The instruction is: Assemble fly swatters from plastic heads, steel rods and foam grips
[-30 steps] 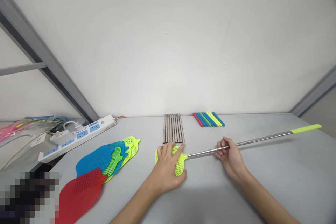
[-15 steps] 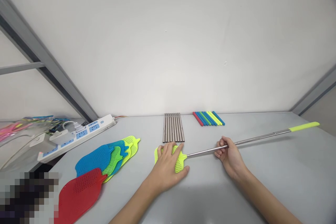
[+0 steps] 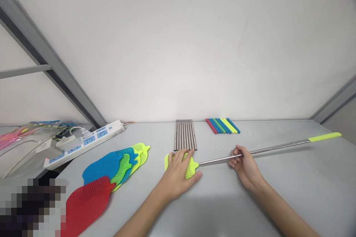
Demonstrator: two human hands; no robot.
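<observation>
Thumb of L hand (image 3: 174,178) swung outward vs prev.; fingers apart on yel. swatter head (image 3: 191,169); R hand (image 3: 247,168) clamped on rod (image 3: 216,160).

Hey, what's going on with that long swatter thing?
A person's left grip is spread over a yellow-green swatter head, while the right grip holds its metal rod. A yellow-green handle is at the rod's other end. More swatter heads lie overlapping on the person's left. Near the wall lie a row of metal tubes and some colored sticks.
</observation>
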